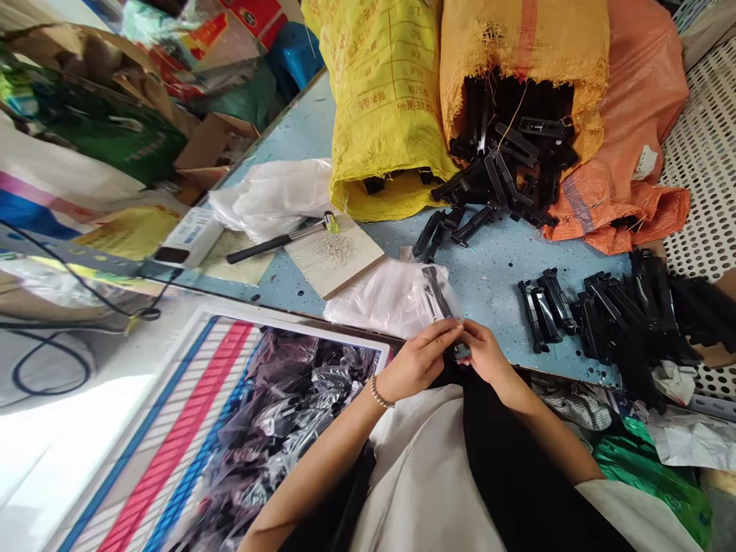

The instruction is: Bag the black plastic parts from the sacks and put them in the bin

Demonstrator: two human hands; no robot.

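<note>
Close to my body at the table's front edge, my left hand (418, 359) and my right hand (484, 351) meet with fingertips pinched together. Between them is the near end of a clear plastic bag with a slim black plastic part (435, 293) inside, pointing away from me. My fingers hide its near end. Under and left of it lies a stack of clear plastic bags (376, 297). A bracelet circles my left wrist. To the right of my hands, several black plastic parts (552, 303) lie in a row on the blue table (483, 287).
An orange woven sack (523, 42) spills black parts (506, 169) onto the table, beside a yellow sack (388, 100). A black-handled hammer (276, 244) touches a wooden board (339, 257). Below left, a striped woven bag (178, 429) holds many bagged parts (293, 399). More black parts (626, 307) pile at right.
</note>
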